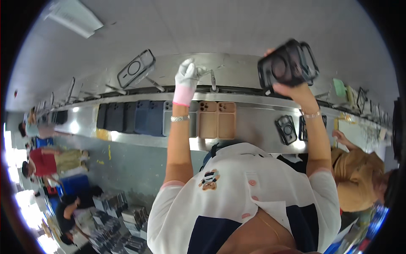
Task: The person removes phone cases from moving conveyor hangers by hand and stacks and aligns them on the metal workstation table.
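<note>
At the far left, people (40, 163) sit and bend near stacks of boxes (118, 220) on the floor. Above them a long shiny metal line (253, 120) runs across the view. A clear phone case (136, 68) sits on a hook near the top edge of the line. Under it, dark blue phone cases (131, 117) lie in a row along the line.

The left hand (187, 76) wears a white glove with a pink cuff. Its grip is closed on a thin metal hook (212, 80) at the top edge of the line. Just right of that arm, two tan phone cases (218, 120) lie side by side.

The right hand (292, 86) is bare. Its grip holds a bunch of black phone cases (287, 63) up above the line. More black cases (286, 129) lie on the line below it. A person in a tan shirt (355, 178) stands at the right end.
</note>
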Demonstrator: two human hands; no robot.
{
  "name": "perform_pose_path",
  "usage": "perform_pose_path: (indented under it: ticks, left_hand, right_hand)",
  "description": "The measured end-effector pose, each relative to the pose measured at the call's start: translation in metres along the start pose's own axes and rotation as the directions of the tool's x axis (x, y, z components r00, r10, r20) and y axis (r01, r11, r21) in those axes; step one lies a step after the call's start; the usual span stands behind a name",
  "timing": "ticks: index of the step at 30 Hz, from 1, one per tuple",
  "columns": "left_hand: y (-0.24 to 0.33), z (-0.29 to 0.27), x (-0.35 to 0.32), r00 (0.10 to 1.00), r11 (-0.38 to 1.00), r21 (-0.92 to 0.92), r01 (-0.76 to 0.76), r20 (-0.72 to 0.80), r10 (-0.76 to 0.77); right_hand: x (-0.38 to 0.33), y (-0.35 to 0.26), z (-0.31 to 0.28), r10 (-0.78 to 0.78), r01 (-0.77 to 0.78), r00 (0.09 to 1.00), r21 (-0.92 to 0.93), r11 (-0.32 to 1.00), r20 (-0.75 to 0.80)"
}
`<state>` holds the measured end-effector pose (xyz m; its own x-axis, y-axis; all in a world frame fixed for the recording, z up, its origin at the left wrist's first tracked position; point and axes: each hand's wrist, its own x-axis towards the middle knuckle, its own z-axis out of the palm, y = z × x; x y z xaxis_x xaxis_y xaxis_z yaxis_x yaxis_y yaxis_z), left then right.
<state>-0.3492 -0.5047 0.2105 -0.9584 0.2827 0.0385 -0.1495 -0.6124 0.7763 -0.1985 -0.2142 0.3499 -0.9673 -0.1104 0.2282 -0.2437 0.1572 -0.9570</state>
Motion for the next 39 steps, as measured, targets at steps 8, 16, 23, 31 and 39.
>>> perform_pose_path:
  ticks: [8,16,23,31,39]
  left_hand:
    - [-0.049,0.064,0.052,0.863,0.958,-0.007,0.288,0.436,-0.256]
    - [-0.094,0.159,-0.017,0.817,0.963,0.266,0.034,0.548,-0.180]
    - [-0.178,0.231,-0.001,0.879,0.983,0.184,0.022,0.465,-0.107]
    - [-0.229,0.324,-0.008,0.788,0.949,0.316,0.011,0.581,-0.202]
    - [-0.329,0.417,-0.010,0.752,0.719,0.633,-0.287,0.614,-0.240]
  right_hand:
    - [-0.002,0.010,-0.067,0.127,-0.127,0.992,-0.183,0.975,-0.013]
    - [-0.068,0.006,-0.136,0.090,-0.127,0.978,-0.193,0.973,-0.188]
    - [-0.113,-0.014,-0.214,0.280,-0.325,0.934,-0.207,0.923,-0.222]
    - [-0.173,-0.004,-0.255,0.069,-0.252,0.896,-0.376,0.892,-0.438]
    - [-0.150,0.003,-0.321,0.230,-0.256,0.956,-0.896,0.364,-0.180]
